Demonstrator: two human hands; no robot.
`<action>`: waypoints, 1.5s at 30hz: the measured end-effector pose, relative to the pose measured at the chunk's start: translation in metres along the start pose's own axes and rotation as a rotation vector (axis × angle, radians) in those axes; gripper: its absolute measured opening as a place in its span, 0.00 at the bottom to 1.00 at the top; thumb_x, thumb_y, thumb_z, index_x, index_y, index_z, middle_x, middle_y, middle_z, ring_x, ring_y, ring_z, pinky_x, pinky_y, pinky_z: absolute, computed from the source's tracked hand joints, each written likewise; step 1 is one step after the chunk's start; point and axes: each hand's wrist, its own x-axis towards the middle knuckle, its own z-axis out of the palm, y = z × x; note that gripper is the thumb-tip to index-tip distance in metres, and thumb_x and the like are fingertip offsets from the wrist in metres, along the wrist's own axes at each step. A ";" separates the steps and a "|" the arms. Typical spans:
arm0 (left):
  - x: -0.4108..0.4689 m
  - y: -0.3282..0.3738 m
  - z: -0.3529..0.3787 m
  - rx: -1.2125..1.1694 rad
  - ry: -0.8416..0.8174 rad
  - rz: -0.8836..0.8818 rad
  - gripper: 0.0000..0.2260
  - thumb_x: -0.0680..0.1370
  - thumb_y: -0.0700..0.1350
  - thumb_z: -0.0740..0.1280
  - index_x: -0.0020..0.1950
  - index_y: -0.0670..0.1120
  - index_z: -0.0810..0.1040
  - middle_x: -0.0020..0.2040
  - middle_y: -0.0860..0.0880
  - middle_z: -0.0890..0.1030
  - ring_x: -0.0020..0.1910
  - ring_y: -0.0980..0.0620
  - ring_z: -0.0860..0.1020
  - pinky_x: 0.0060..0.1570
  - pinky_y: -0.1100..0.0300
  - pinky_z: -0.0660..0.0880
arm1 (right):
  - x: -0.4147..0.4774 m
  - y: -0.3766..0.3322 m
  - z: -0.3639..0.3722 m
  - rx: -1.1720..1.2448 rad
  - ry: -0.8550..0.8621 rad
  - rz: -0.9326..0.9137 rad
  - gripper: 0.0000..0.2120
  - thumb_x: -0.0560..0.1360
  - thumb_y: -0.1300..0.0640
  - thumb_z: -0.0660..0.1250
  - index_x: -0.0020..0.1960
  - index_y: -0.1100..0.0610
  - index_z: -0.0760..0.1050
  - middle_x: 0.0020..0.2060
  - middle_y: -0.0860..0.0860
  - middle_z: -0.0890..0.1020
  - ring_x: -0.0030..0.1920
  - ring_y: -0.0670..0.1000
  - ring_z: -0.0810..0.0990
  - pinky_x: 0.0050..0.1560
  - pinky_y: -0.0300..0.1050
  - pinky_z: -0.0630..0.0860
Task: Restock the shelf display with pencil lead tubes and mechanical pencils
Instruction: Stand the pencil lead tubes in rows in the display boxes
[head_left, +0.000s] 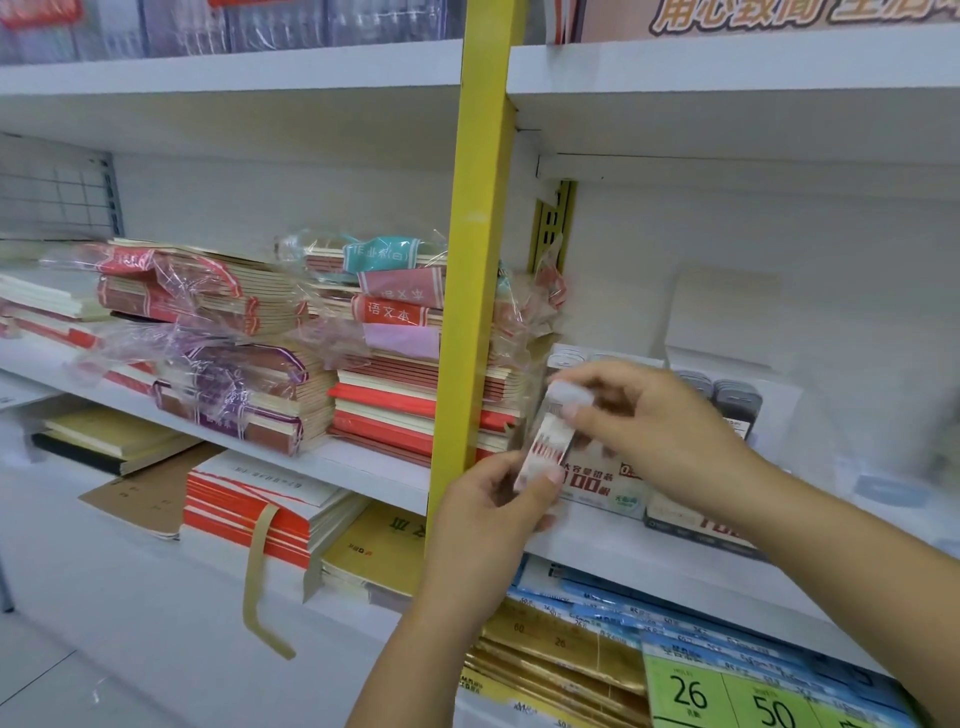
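Observation:
A small clear pencil lead tube (551, 435) with a white cap and a red-and-white label is held tilted in front of the white shelf (587, 540). My left hand (488, 509) grips its lower end. My right hand (644, 415) pinches its white cap end from above. Just behind the tube, a display box of lead tubes (602, 483) with red print stands on the shelf, with white-capped tubes in it. A second display box (727, 415) to the right holds grey-capped tubes. No mechanical pencil is visible.
A yellow upright post (475, 291) divides the shelving just left of my hands. Plastic-wrapped stacks of exercise books (374, 364) fill the left shelf. Below lie blue and gold paper packs (597, 623) and green price cards (727, 696). A white open box (722, 317) stands behind.

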 end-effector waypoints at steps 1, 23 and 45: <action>0.001 -0.003 0.002 0.093 0.050 0.057 0.06 0.78 0.49 0.71 0.54 0.56 0.83 0.49 0.58 0.85 0.48 0.63 0.82 0.46 0.68 0.79 | 0.002 0.000 -0.006 0.057 0.118 -0.006 0.09 0.78 0.56 0.66 0.54 0.43 0.79 0.43 0.42 0.84 0.40 0.38 0.81 0.35 0.30 0.74; 0.007 -0.035 0.004 0.804 0.063 0.433 0.22 0.84 0.45 0.61 0.77 0.57 0.66 0.77 0.62 0.61 0.66 0.74 0.52 0.59 0.85 0.49 | 0.067 0.033 -0.003 -0.771 0.170 -0.059 0.10 0.75 0.49 0.69 0.56 0.48 0.80 0.46 0.47 0.70 0.54 0.50 0.68 0.47 0.44 0.67; -0.223 -0.254 -0.009 0.965 -0.754 -0.610 0.14 0.80 0.45 0.67 0.66 0.44 0.77 0.57 0.41 0.80 0.53 0.44 0.78 0.48 0.56 0.70 | -0.362 0.231 0.141 0.016 -0.607 1.020 0.06 0.78 0.56 0.65 0.44 0.55 0.79 0.39 0.47 0.76 0.39 0.46 0.74 0.39 0.38 0.69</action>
